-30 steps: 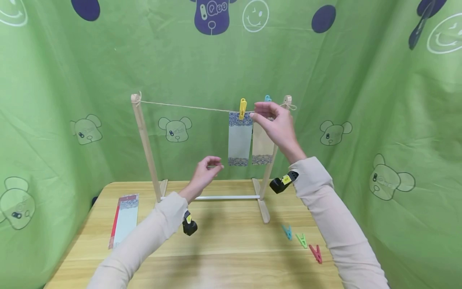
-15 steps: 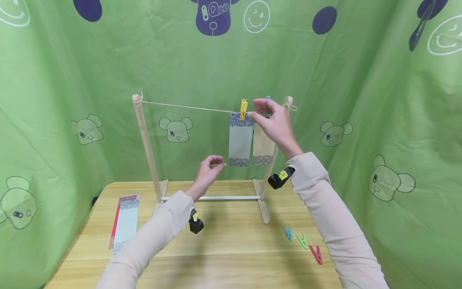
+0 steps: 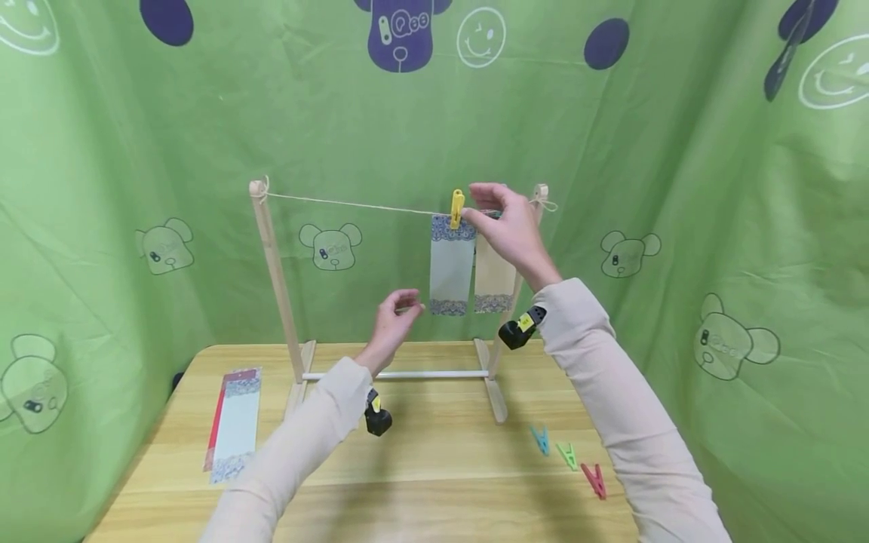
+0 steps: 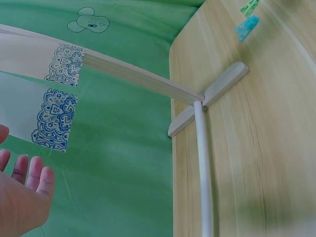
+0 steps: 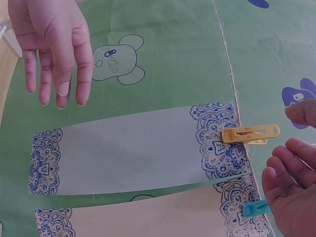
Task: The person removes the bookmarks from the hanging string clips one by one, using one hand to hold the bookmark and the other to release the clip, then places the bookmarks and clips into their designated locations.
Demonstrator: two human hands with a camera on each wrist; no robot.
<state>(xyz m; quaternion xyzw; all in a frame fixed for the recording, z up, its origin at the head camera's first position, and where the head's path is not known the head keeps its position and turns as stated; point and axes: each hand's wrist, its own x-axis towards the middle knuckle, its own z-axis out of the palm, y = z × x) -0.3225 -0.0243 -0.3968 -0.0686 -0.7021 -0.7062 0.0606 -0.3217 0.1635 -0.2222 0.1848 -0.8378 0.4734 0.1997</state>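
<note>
A pale blue paper strip with patterned blue ends hangs from the string, clipped by a yellow clothespin. To its right hangs a cream strip, held by a blue clothespin that my right hand mostly covers in the head view. My right hand is beside the yellow clothespin; the right wrist view shows a gap between the fingers and the clip. Lower down, my left hand hovers left of the pale blue strip's bottom end, fingers relaxed and holding nothing.
The string spans two wooden posts, joined low by a white rod. Overlapping strips, one pale blue and one red, lie at the table's left. Blue, green and red clothespins lie at right.
My right hand has shifted a little left, covering more of the blue clothespin. My left hand has moved slightly right, and its forearm uncovers more of the strips on the table.
</note>
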